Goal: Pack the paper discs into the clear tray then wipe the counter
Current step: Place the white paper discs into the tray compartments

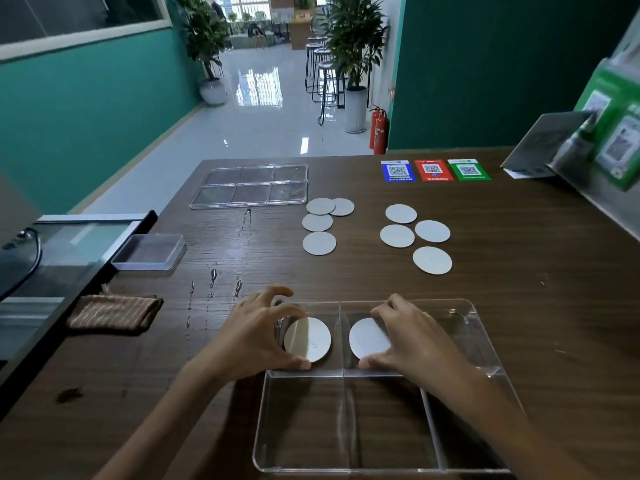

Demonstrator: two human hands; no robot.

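Two round pale grey paper discs are standing nearly upright in the far part of the clear acrylic tray (485, 344), one on each side of its clear middle divider. The left hand (256, 336) is curling its fingers and thumb around the edge of the left paper disc (310, 339), pinching it from top and bottom, with the wrist reaching in from the lower left. The right hand (412, 337) is gripping the right paper disc (367, 337) the same way, its fingers arched over the top edge and the thumb pressing at the bottom, the forearm lying across the tray's right compartment. The tray is sitting on the near part of the dark brown wood-grain table (519, 306), and its near compartments are showing only the table through the floor. Farther out, four loose grey discs (319, 243) are lying flat in a cluster left of centre, two of them overlapping, and four more discs (432, 260) are lying apart to the right. Beyond the left cluster a flat clear plastic six-cell tray (252, 185) is resting near the far edge. At left, a shallow clear plastic box (149, 251) is sitting just beyond a folded brown striped cloth (114, 311), with water droplets (213, 278) glistening on the table between them and the hands. Three blue, red and green QR code stickers (434, 170) are lying flat at the far right.
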